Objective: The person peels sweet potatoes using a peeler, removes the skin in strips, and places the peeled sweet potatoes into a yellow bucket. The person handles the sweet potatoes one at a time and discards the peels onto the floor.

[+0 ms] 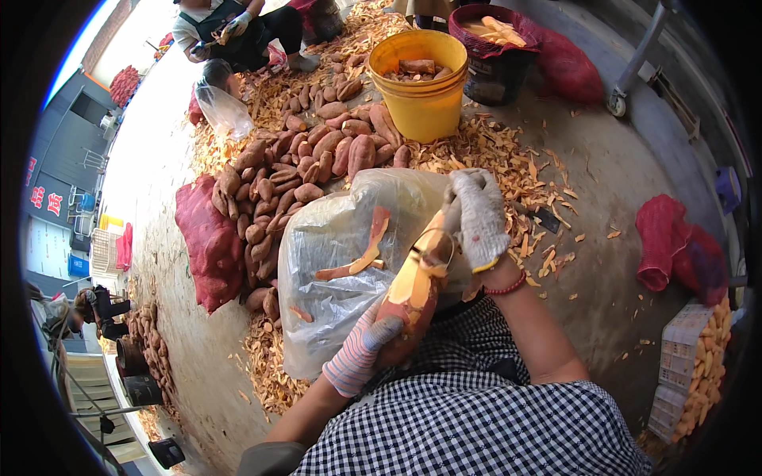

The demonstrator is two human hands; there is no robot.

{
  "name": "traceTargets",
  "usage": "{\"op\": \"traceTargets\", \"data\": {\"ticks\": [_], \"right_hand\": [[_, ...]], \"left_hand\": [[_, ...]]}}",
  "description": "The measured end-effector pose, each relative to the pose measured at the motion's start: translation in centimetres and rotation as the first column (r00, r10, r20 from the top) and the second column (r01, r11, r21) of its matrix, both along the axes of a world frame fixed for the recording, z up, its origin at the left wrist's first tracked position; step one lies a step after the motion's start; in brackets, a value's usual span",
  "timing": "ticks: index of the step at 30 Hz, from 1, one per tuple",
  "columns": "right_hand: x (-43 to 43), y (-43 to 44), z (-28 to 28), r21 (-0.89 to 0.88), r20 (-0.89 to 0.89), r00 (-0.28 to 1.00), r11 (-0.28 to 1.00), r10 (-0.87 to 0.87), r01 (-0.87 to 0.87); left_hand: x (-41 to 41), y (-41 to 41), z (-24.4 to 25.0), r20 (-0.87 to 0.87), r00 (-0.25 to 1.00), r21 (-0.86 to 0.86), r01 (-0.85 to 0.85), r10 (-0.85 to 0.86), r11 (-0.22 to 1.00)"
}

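My left hand (pixel 362 352), in a striped knit glove, grips the lower end of a large sweet potato (pixel 409 291). Its red skin is partly pared off, baring yellow-orange flesh. A peeler (pixel 445 265) lies against the upper part of the root. My right hand (pixel 481 217), in a pale work glove, is closed around the peeler's handle, which is mostly hidden. Under both hands a clear plastic sheet (pixel 330 244) covers my lap, with a few peel strips (pixel 376 235) on it. A checked cloth (pixel 470 416) covers my body below.
Ahead lie a heap of unpeeled sweet potatoes (pixel 309 157), a red mesh sack (pixel 208 250) and a yellow bucket (pixel 417 113). Peelings (pixel 500 154) litter the floor. A co-worker (pixel 232 33) sits beyond. Plastic crates (pixel 678 369) with peeled roots stand at right, near red mesh bags (pixel 662 241).
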State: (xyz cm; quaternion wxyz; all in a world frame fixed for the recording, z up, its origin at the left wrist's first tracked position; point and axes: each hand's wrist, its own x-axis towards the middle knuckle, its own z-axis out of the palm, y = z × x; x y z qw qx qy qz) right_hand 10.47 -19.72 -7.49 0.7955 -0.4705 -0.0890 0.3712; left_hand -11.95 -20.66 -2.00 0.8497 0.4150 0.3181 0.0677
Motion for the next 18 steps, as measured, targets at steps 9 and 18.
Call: {"op": "traceTargets", "data": {"ticks": [9,18], "right_hand": [[9.5,-0.6,-2.3,0.141,0.189,0.637,0.662,-0.748,0.736],[-4.2,-0.6,0.9,-0.076,0.507,0.836,0.977,0.210,-0.199]], "left_hand": [[-1.0,0.4,0.0,-0.038,0.994,-0.161,-0.111,0.107,0.981],[-2.4,0.9,-1.3,-0.024,0.991,-0.277,-0.130,0.128,0.952]]}}
